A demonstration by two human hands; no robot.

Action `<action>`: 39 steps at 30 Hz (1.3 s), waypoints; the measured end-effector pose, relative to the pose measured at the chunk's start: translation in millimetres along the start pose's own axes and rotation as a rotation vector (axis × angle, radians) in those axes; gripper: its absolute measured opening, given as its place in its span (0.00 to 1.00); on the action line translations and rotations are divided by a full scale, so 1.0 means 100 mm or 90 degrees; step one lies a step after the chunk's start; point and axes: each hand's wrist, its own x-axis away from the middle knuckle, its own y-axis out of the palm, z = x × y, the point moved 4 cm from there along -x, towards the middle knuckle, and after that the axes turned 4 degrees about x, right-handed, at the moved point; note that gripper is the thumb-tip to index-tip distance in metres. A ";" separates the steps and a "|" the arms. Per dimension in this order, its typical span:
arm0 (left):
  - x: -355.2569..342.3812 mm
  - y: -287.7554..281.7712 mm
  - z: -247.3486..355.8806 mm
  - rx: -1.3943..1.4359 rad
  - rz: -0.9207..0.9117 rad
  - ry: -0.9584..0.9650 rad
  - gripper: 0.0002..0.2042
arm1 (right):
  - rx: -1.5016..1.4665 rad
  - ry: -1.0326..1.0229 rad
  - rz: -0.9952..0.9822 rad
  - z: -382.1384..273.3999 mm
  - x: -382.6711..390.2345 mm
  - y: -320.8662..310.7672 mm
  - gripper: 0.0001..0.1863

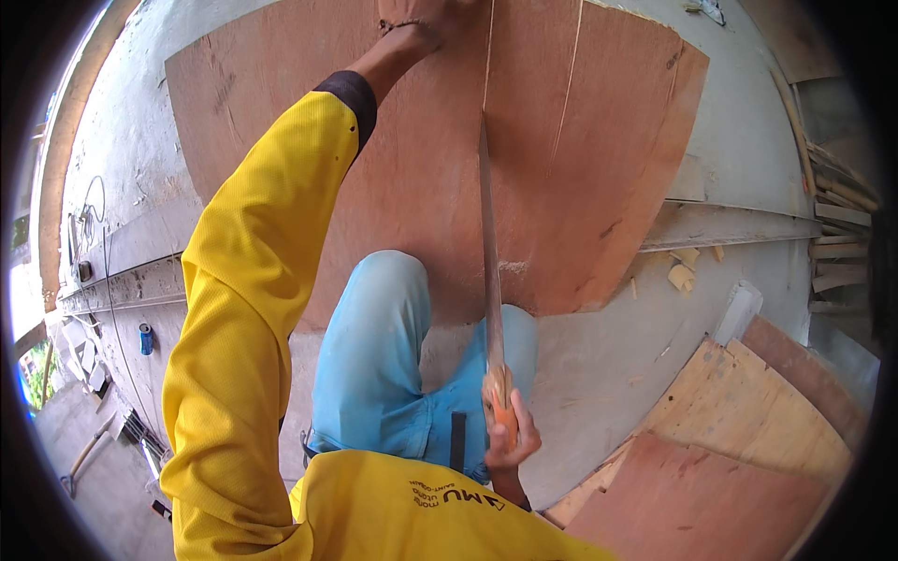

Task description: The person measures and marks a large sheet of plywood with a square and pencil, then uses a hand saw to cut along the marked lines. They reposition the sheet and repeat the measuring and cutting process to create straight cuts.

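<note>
A large reddish-brown plywood sheet (402,178) lies in front of my bent knees. My right hand (516,438) is closed round the wooden handle of a handsaw (490,252), close to my body. Its long blade points away from me, and the tip meets the sheet at the near end of a thin straight slit (487,65). To the right of that, a second pale line (569,89) runs over the wood. My left hand (435,21) rests at the sheet's far part, left of the slit; the picture's top edge cuts off its fingers.
A long board (730,227) passes beneath the sheet. More plywood pieces (748,402) are stacked at the near right, with wood scraps (682,271) beyond them. On the left are a blue can (145,338), a cable (110,299) and a long-handled tool (92,449). Timber lengths (840,234) lie far right.
</note>
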 end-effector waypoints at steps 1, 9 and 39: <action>-0.04 -0.03 0.04 -0.007 -0.006 -0.004 0.23 | 0.001 0.046 -0.008 -0.02 0.06 -0.06 0.29; 0.01 0.03 0.01 -0.057 0.016 0.000 0.22 | -0.010 -0.034 0.018 0.10 -1.34 0.77 0.31; -0.24 -0.65 -0.79 0.027 -0.061 0.188 0.21 | -0.141 -0.047 0.146 -0.43 -0.54 -0.01 0.36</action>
